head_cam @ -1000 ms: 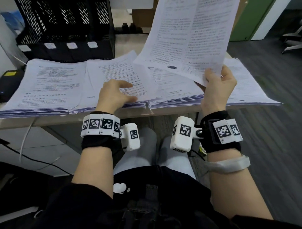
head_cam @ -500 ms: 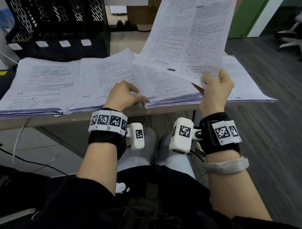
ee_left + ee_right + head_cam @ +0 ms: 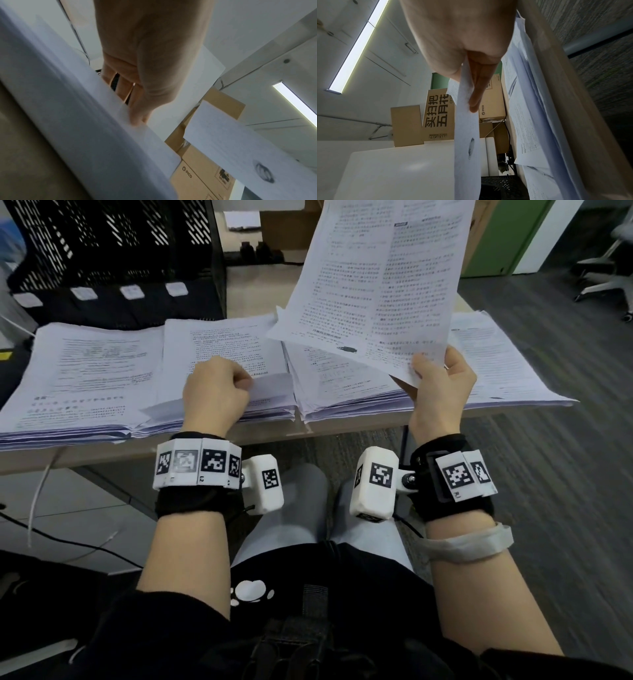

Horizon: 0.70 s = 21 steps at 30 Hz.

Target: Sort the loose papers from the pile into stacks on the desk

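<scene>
Several stacks of printed papers lie side by side on the desk (image 3: 263,433). My left hand (image 3: 215,392) sits on the second stack (image 3: 222,344), fingers curled, pinching the near edge of its top sheet (image 3: 274,386), which is bent up with its blank underside showing. The left wrist view shows that hand (image 3: 145,67) with the lifted sheet (image 3: 187,83) behind the thumb. My right hand (image 3: 442,385) pinches the lower corner of a printed sheet (image 3: 376,285) raised above the third stack (image 3: 342,392). In the right wrist view the thumb and fingers of my right hand (image 3: 471,56) clamp this sheet (image 3: 467,135).
A black mesh file rack (image 3: 113,258) stands behind the left stack (image 3: 85,371), and cardboard boxes (image 3: 284,231) sit at the back. The right stack (image 3: 496,364) overhangs the desk's right end. Cables (image 3: 34,508) hang below the desk; an office chair (image 3: 609,261) stands far right.
My left hand's fingers lay flat on the second stack; now they are curled and have lifted the near edge of its top sheet. The right hand still holds its sheet up.
</scene>
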### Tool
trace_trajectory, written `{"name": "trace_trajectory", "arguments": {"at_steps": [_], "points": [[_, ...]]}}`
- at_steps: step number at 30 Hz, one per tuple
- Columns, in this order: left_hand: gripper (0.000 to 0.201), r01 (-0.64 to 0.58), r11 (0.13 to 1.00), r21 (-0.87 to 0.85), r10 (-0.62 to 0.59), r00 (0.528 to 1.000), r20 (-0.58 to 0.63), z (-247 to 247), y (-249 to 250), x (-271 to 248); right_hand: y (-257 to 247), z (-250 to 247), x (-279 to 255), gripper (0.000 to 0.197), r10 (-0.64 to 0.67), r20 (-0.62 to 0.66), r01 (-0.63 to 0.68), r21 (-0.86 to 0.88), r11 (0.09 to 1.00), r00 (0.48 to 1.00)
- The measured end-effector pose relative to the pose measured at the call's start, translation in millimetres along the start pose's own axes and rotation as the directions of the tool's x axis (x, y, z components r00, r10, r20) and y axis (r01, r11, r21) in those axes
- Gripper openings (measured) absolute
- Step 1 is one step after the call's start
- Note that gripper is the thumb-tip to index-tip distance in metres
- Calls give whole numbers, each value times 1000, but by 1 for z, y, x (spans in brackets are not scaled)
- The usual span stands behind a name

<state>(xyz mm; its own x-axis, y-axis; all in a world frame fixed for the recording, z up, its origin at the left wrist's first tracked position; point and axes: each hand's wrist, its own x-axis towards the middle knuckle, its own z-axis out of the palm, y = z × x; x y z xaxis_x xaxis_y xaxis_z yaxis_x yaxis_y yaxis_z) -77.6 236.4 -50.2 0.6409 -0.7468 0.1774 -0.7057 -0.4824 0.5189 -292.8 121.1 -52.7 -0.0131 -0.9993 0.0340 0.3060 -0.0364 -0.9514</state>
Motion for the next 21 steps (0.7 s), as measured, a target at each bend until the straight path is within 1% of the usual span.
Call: {"name": "trace_trajectory", "arguments": {"at_steps": [2, 4, 5, 7, 8, 9, 10, 11, 13, 14, 15, 17, 18, 19, 21], "points": [[30, 74, 997, 17, -74, 997, 22, -7, -2, -3, 2, 0, -2, 20, 9, 15, -9, 1, 1000, 1000], [31, 146, 989, -1, -146, 987, 63, -8, 2, -8, 2, 0, -3, 20, 16, 32, -16, -3, 1000, 999], [31, 171, 985, -40, -168, 984, 62, -7, 5, -9, 1, -1, -3, 22, 21, 41, -20, -7, 1000, 999], [34, 214, 953, -213, -217, 976, 8, -3, 13, -8, -1, -5, -3, 24, 26, 64, -25, -25, 999, 998], [33, 226, 914, -336, -246, 969, -19, -2, 18, -6, -2, -8, -2, 24, 25, 77, -22, -36, 999, 997], [32, 233, 850, -473, -275, 961, -21, -1, 25, -5, -4, -11, -1, 24, 24, 89, -19, -50, 999, 996], [32, 240, 768, -594, -295, 955, 5, -1, 33, -6, -5, -15, 1, 23, 25, 99, -19, -62, 998, 995], [36, 255, 688, -679, -303, 952, 50, -2, 40, -6, -6, -19, 2, 22, 29, 108, -21, -71, 997, 994], [46, 294, 567, -770, -255, 951, 176, -2, 55, -6, -10, -27, 5, 22, 35, 118, -26, -78, 997, 992], [46, 305, 526, -794, -210, 951, 226, 0, 61, -6, -10, -31, 7, 23, 37, 120, -27, -82, 996, 992], [41, 304, 498, -812, -164, 953, 256, 2, 67, -7, -11, -34, 8, 23, 37, 118, -27, -85, 996, 992], [22, 286, 486, -826, -117, 958, 263, 11, 78, -5, -12, -40, 11, 21, 27, 94, -19, -81, 997, 995], [20, 275, 500, -821, -119, 961, 250, 16, 82, -4, -12, -43, 13, 19, 20, 74, -15, -61, 998, 997], [24, 266, 516, -814, -128, 964, 234, 22, 86, -2, -13, -45, 15, 19, 16, 44, -15, -22, 1000, 999], [29, 262, 513, -817, -145, 965, 219, 34, 97, 0, -14, -52, 18, 25, 51, -49, -47, 82, 996, 997]]}}
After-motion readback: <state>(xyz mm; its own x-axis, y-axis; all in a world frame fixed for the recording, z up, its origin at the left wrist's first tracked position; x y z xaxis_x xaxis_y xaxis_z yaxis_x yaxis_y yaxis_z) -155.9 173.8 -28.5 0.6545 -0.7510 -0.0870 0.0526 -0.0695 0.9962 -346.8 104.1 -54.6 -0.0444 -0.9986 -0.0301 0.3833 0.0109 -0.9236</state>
